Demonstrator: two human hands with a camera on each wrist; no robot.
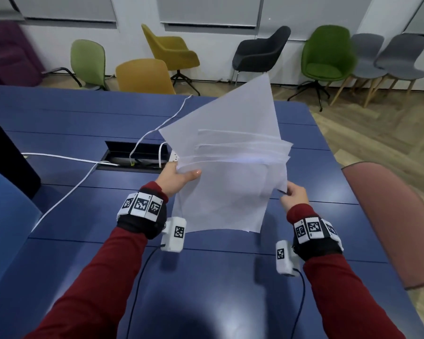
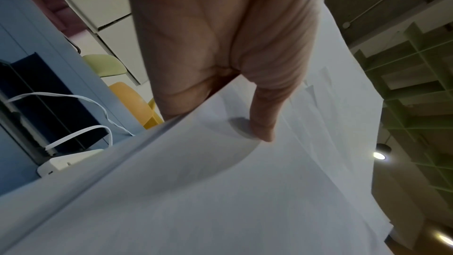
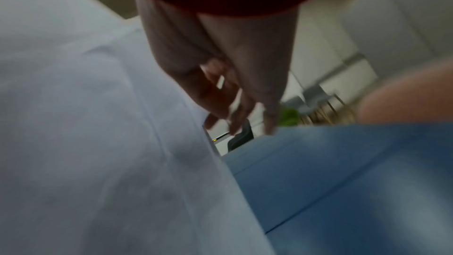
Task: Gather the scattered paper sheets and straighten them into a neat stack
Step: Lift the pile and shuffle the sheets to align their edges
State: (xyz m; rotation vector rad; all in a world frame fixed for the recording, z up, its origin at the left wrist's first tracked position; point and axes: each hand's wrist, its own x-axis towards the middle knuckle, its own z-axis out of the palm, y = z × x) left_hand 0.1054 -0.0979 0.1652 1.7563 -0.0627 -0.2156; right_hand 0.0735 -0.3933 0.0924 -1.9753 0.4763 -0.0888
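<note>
Paper: loose bundle of white paper sheets (image 1: 227,189) held up in the air above the dark blue worktop (image 1: 218,285), tilted, edges fanned and uneven; one sheet sticks up and away at an angle past the others.
Left hand (image 1: 179,178): grips the bundle's left edge; thumb lies on the near face, other fingers hidden behind the sheets. The left wrist view shows the thumb (image 2: 264,119) pressing a dent into the paper.
Right hand (image 1: 294,196): at the bundle's right edge, fingers curled. The right wrist view is blurred; fingertips (image 3: 235,121) sit right at the paper's edge, and whether they pinch it I cannot tell.
Worktop recess: open rectangular cable box (image 1: 137,155) set into the worktop, beyond the left hand; white flat cables (image 1: 66,199) run out of it across the worktop, and a white power strip (image 2: 71,161) lies at its rim.
Sleeves: dark red, with black wristbands carrying square-patterned marker tags on both wrists.
Surroundings: pink chair back (image 1: 397,216) at the right; green, mustard, black and grey chairs along the far wall.
</note>
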